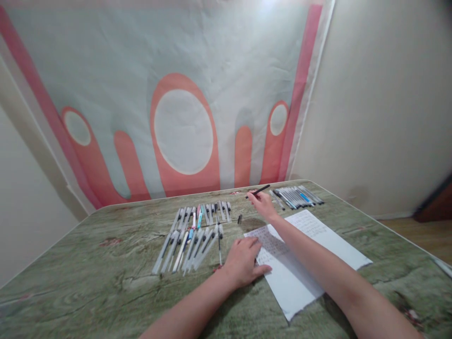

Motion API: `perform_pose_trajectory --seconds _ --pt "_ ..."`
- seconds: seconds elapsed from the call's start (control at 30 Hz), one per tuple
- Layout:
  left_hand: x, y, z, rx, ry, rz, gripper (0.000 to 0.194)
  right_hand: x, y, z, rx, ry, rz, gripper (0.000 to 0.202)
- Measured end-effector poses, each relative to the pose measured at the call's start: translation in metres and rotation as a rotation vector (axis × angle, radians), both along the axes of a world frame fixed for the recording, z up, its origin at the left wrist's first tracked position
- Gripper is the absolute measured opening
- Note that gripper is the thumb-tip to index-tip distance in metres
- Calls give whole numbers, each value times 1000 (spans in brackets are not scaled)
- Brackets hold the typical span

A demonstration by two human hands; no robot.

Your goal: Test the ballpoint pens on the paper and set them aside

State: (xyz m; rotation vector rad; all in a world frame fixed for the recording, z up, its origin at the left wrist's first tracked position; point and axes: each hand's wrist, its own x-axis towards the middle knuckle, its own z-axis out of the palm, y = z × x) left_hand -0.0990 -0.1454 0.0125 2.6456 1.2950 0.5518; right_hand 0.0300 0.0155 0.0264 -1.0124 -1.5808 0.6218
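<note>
Held between the fingers of my right hand [262, 205] is a dark pen [262, 189], raised toward the far side of the table. My right forearm crosses above a white sheet of paper [286, 287] with handwritten lines on its upper part. My left hand [244, 262] lies flat with fingers spread, its thumb and fingertips at the paper's left edge. A small black pen cap [240, 219] rests on the table between the hands and the pens. Just left of my left hand lies a slim pen [220, 247].
Two rows of pens, a back row [203, 214] and a front row [189, 249], lie left of the paper. Another group of pens [298, 197] lies at the far right. The wood-patterned table [88, 273] meets a printed backdrop [183, 132] behind.
</note>
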Motion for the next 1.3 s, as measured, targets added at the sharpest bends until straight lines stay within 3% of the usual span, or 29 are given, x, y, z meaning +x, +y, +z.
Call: perform_pose_trajectory --seconds 0.13,0.33,0.47,0.6,0.87,1.3 --pt "-3 4 -2 -5 18 29 56 21 -11 -2 -190 93 78 29" --pt "-8 9 -4 -22 15 40 55 76 -68 -24 -502 171 161 26" --pt "-7 11 -6 -15 21 48 57 112 -95 -36 -492 80 124 23" --pt "-7 12 -8 -15 22 48 57 131 -102 -45 -427 65 63 25" --pt "-7 13 -7 -31 28 48 55 135 -108 -34 -303 -137 117 22" --pt "-6 12 -6 -30 11 54 55 138 -108 -43 -268 -227 26 18"
